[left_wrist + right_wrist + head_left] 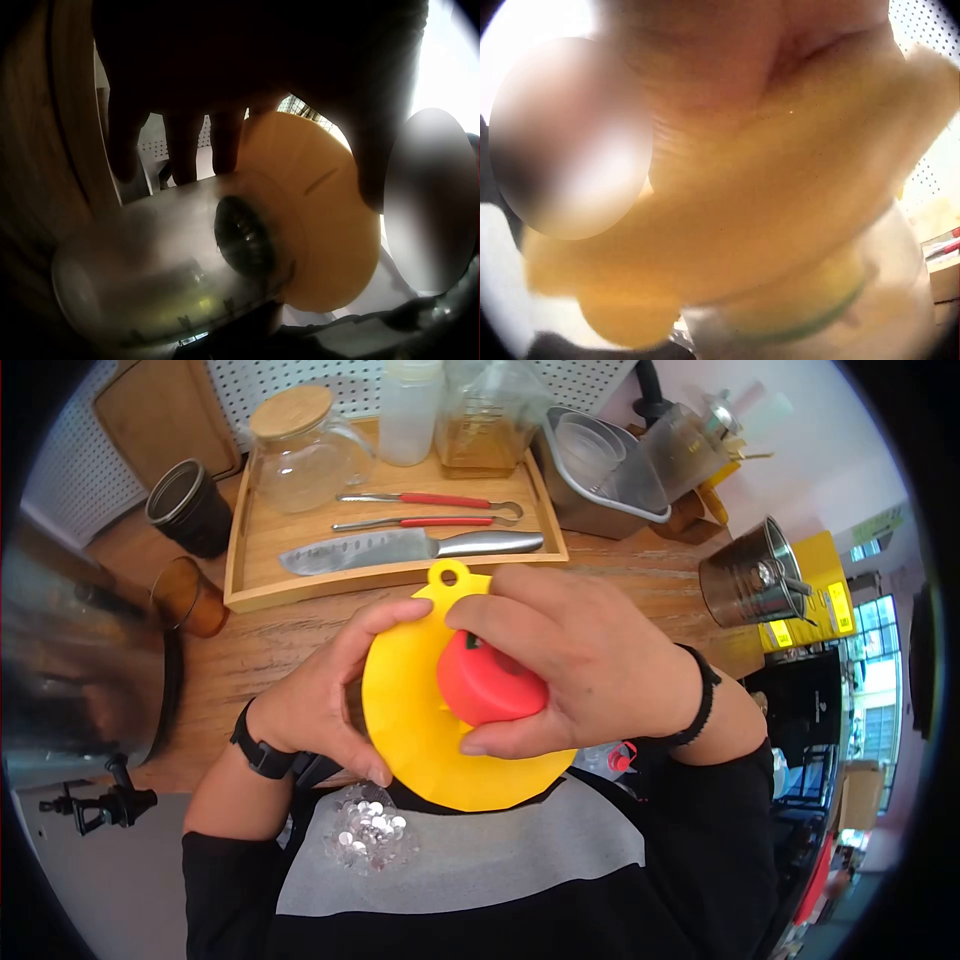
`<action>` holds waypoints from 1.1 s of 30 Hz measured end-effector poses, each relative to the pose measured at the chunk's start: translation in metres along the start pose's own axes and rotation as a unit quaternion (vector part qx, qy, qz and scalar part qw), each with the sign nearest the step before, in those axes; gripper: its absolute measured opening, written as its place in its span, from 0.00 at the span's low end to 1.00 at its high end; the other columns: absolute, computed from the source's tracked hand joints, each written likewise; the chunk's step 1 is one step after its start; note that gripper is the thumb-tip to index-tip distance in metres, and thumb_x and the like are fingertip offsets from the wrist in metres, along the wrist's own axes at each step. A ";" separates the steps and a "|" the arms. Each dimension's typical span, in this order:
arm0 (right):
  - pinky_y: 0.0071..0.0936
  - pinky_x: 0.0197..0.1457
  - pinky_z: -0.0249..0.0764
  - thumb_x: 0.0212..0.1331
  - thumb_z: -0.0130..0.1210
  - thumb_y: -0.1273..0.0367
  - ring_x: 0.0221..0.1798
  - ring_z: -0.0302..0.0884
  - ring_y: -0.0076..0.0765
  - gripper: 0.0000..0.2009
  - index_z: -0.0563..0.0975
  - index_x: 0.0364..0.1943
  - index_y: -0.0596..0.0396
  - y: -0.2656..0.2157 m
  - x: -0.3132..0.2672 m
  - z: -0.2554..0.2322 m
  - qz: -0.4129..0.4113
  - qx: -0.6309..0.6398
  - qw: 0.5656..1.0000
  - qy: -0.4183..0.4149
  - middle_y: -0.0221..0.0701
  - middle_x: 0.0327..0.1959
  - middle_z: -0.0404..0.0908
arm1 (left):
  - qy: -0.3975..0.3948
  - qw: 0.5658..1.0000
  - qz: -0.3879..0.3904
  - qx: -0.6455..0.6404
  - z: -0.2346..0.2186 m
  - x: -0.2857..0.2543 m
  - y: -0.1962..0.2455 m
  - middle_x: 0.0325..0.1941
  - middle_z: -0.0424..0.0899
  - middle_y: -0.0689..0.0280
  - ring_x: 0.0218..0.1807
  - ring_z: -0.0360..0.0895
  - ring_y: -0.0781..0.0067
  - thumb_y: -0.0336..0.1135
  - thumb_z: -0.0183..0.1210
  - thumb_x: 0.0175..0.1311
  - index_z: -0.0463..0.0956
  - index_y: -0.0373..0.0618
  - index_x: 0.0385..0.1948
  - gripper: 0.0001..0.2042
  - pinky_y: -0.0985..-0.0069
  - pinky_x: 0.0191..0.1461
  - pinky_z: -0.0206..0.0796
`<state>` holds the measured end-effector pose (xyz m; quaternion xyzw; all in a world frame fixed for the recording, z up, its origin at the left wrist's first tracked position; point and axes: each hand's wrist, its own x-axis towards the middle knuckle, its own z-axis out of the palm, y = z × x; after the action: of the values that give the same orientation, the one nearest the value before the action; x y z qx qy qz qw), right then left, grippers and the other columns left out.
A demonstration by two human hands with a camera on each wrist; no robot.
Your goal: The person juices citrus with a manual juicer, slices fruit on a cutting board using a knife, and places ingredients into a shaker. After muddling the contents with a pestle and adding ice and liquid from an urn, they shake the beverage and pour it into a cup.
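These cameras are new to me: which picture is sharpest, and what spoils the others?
Head view: sharpest around the yellow disc, though edges bow and corners go black; left wrist view: dim and backlit, the clear container murky, glare at upper right; right wrist view: the yellow disc blurred, white glare at upper left.

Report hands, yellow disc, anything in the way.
Left hand holding yellow disc by its edge. Right hand gripping red piece over it. Nothing seen in the way; knife on tray beyond.
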<state>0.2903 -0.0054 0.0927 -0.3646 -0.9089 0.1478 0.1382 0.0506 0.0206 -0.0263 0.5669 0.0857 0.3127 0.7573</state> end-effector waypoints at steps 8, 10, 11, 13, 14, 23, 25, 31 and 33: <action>0.35 0.42 0.76 0.47 0.65 0.63 0.45 0.75 0.45 0.23 0.73 0.49 0.52 0.003 0.000 -0.012 -0.149 0.015 0.989 -0.013 0.36 0.43 0.70 | 0.043 0.998 -0.013 -0.039 0.000 0.003 -0.002 0.67 0.66 0.57 0.68 0.66 0.55 0.40 0.83 0.26 0.53 0.55 0.68 0.58 0.56 0.69 0.62; 0.36 0.43 0.75 0.48 0.64 0.64 0.45 0.75 0.46 0.23 0.73 0.49 0.51 0.002 0.000 -0.009 -0.148 0.018 0.988 -0.037 0.36 0.44 0.70 | 0.020 1.000 0.006 -0.020 -0.006 0.001 -0.006 0.67 0.65 0.57 0.68 0.66 0.55 0.41 0.83 0.27 0.53 0.56 0.67 0.57 0.56 0.69 0.62; 0.37 0.44 0.75 0.48 0.64 0.64 0.46 0.75 0.46 0.22 0.73 0.50 0.50 0.001 0.000 -0.007 -0.150 0.022 0.987 -0.061 0.36 0.44 0.70 | -0.006 1.000 0.014 -0.006 -0.009 0.000 -0.007 0.68 0.63 0.58 0.69 0.63 0.58 0.41 0.82 0.30 0.52 0.54 0.69 0.58 0.60 0.70 0.59; 0.38 0.45 0.75 0.48 0.64 0.63 0.46 0.75 0.47 0.23 0.73 0.50 0.50 0.000 0.000 0.002 -0.129 0.032 0.990 -0.041 0.37 0.44 0.70 | -0.032 0.999 0.023 0.007 -0.009 0.000 -0.008 0.69 0.60 0.59 0.70 0.60 0.61 0.41 0.82 0.32 0.50 0.53 0.70 0.58 0.64 0.71 0.57; 0.38 0.46 0.74 0.49 0.65 0.62 0.46 0.75 0.47 0.23 0.72 0.50 0.51 0.001 -0.001 0.005 -0.110 0.042 0.993 -0.019 0.37 0.44 0.70 | -0.015 1.000 0.015 -0.001 -0.008 -0.001 -0.007 0.69 0.61 0.59 0.70 0.60 0.61 0.41 0.82 0.32 0.50 0.53 0.70 0.58 0.64 0.71 0.57; 0.40 0.51 0.72 0.51 0.62 0.62 0.49 0.73 0.50 0.24 0.72 0.53 0.52 0.008 -0.001 0.006 -0.093 0.114 0.989 0.024 0.40 0.45 0.70 | 0.035 0.999 -0.002 -0.039 -0.002 0.000 -0.002 0.68 0.63 0.55 0.69 0.64 0.56 0.45 0.82 0.30 0.50 0.55 0.69 0.59 0.59 0.69 0.61; 0.40 0.51 0.72 0.51 0.61 0.64 0.50 0.73 0.50 0.24 0.72 0.54 0.52 0.010 -0.002 -0.006 -0.107 0.098 0.989 0.005 0.41 0.46 0.69 | 0.029 0.999 0.007 -0.045 -0.001 0.000 -0.002 0.67 0.63 0.57 0.69 0.63 0.61 0.42 0.82 0.31 0.51 0.53 0.69 0.57 0.63 0.69 0.61; 0.38 0.45 0.74 0.49 0.63 0.61 0.46 0.75 0.48 0.26 0.71 0.53 0.55 0.002 -0.001 -0.011 -0.067 0.044 0.996 -0.045 0.40 0.44 0.71 | 0.015 0.999 0.028 -0.034 -0.002 0.001 -0.004 0.67 0.63 0.58 0.69 0.63 0.61 0.41 0.82 0.31 0.52 0.53 0.69 0.57 0.64 0.69 0.61; 0.36 0.43 0.74 0.48 0.64 0.59 0.44 0.76 0.47 0.27 0.72 0.52 0.57 -0.001 -0.001 -0.003 -0.017 0.020 0.998 -0.057 0.39 0.43 0.72 | 0.043 0.999 0.009 -0.001 -0.001 0.000 -0.002 0.67 0.64 0.54 0.67 0.67 0.53 0.49 0.81 0.30 0.51 0.55 0.68 0.58 0.56 0.68 0.63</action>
<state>0.2915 -0.0057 0.0961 -0.3375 -0.9180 0.1845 0.0962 0.0508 0.0216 -0.0284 0.5525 0.1128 0.3442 0.7507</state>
